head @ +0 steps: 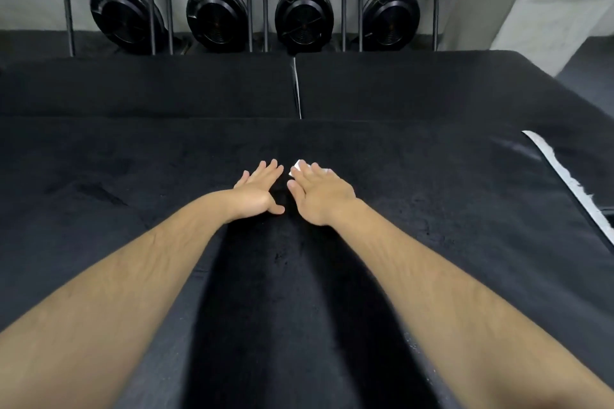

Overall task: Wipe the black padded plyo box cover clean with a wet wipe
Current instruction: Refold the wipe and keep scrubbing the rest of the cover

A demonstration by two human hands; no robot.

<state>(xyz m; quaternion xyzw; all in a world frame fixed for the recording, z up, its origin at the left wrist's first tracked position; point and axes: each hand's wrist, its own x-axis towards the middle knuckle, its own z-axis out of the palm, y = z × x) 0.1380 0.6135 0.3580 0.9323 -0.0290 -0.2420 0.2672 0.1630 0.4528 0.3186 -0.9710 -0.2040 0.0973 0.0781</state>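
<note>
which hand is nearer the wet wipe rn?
Right. The right hand presses flat on the wet wipe, whose white corners show beyond it. The left hand rests flat on the black cover just left of the wipe, apart from it.

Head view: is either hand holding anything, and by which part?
Nothing is gripped. The right hand presses the wet wipe flat against the black cover under straight fingers; only the wipe's far edge shows. The left hand rests flat, empty.
</note>
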